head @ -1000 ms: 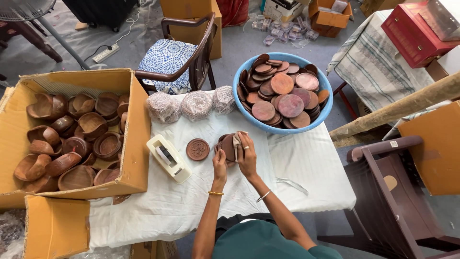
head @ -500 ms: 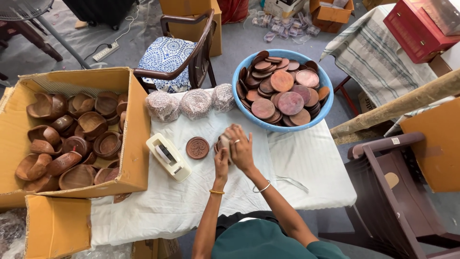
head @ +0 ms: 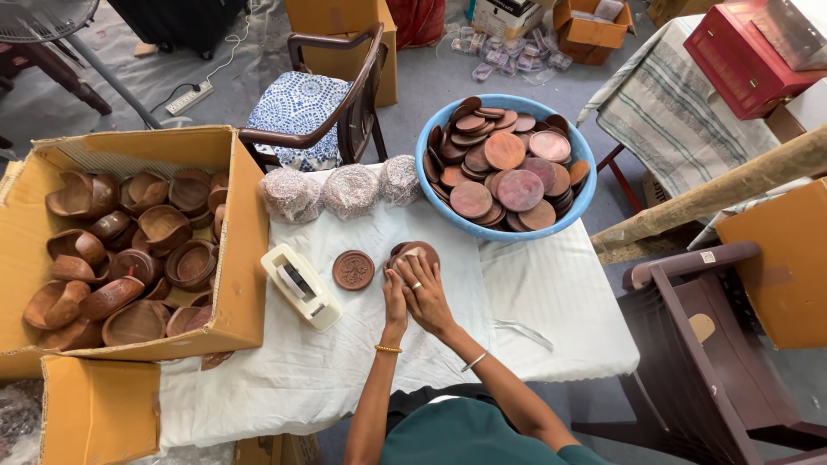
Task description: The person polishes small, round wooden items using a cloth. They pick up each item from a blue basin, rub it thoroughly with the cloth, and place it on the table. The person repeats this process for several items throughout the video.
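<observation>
Both my hands work on a round brown wooden piece near the middle of the white-covered table. My left hand holds its near left edge. My right hand lies over its near side, pressing a small pale cloth against it. A carved round wooden disc lies flat just left of my hands. Beyond them stands a blue tub piled with several round wooden discs.
A cream tape dispenser sits left of the carved disc. Three wrapped round bundles line the table's far edge. An open cardboard box of wooden bowls stands at left. A wooden chair is at right, another chair with a blue cushion beyond.
My right hand slid from the top of the wooden piece down to its near side, uncovering its rim. My left hand stayed on the left edge.
</observation>
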